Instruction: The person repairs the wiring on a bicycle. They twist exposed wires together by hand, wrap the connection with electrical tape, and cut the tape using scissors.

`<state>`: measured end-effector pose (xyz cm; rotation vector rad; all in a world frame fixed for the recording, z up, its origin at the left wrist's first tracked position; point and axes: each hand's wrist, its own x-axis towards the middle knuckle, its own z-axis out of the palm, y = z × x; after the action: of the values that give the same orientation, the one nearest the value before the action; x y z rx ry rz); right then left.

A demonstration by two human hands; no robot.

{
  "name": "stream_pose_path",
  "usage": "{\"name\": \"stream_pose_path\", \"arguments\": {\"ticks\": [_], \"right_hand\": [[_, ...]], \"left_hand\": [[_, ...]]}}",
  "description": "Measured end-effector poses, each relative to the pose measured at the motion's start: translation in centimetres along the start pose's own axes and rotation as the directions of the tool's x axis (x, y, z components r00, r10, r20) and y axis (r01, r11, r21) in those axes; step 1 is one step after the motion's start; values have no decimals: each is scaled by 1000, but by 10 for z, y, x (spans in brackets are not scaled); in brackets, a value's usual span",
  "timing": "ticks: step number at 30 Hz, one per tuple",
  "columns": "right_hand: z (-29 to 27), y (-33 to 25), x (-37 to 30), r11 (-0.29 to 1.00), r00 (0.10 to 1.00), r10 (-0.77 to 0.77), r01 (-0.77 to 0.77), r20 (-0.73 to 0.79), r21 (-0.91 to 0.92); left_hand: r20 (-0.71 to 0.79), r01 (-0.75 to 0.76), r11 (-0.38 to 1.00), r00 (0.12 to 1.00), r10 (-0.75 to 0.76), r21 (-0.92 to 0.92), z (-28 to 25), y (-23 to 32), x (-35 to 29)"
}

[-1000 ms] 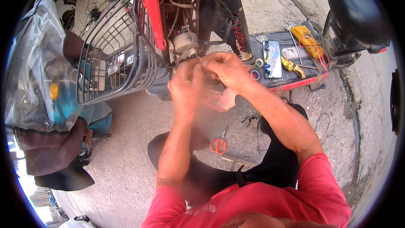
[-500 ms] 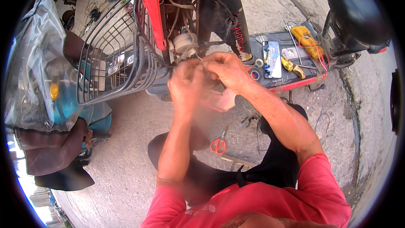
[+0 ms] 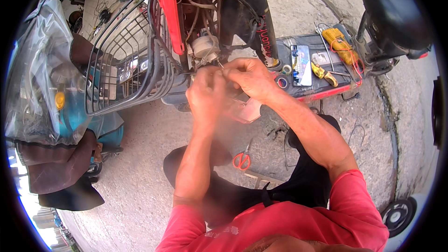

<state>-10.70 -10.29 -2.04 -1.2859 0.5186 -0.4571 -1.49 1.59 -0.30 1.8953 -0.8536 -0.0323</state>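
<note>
Fingertip to fingertip, my two hands meet at the open front of a red scooter (image 3: 171, 14). A short thin wire (image 3: 220, 64) shows between them, just under a round whitish part (image 3: 205, 46) with other wires around it. My right hand (image 3: 249, 77) pinches this wire between thumb and forefinger. My left hand (image 3: 204, 88) is closed with bent fingers at the same wire; haze blurs it and its fingertips are partly hidden. Below the hands is a pale reddish panel (image 3: 245, 111).
A black wire basket (image 3: 126, 60) stands left of my hands. On the footboard lie a phone (image 3: 301, 65), tape rolls (image 3: 281, 82), yellow-handled pliers (image 3: 324, 73) and a yellow meter (image 3: 340, 46) with red leads. Orange-handled scissors (image 3: 241, 161) lie on the ground. A plastic-covered vehicle (image 3: 46, 79) stands far left.
My hands stay at the wire with only a slight shift of the fingers. A wheel and part of a light-coloured vehicle have come into view at the lower right edge.
</note>
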Motion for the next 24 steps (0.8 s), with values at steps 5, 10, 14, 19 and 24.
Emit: {"name": "stream_pose_path", "arguments": {"ticks": [5, 10, 14, 19, 24], "right_hand": [[-1, -1, 0, 1000, 1000, 1, -1, 0, -2], [-4, 1, 1, 996, 999, 36, -36, 8, 87], [-5, -2, 0, 996, 999, 39, -41, 31, 76], [-5, -3, 0, 1000, 999, 20, -20, 39, 9], [-2, -7, -3, 998, 1000, 14, -14, 8, -59]], "left_hand": [[51, 74, 987, 996, -67, -145, 2, -6, 3], [100, 157, 954, 986, -135, -257, 3, -8, 4], [131, 155, 956, 983, -126, -248, -1, -9, 4], [44, -4, 997, 999, 8, -73, -1, -8, 1], [16, -4, 999, 1000, 5, -37, 1, -1, -1]]}}
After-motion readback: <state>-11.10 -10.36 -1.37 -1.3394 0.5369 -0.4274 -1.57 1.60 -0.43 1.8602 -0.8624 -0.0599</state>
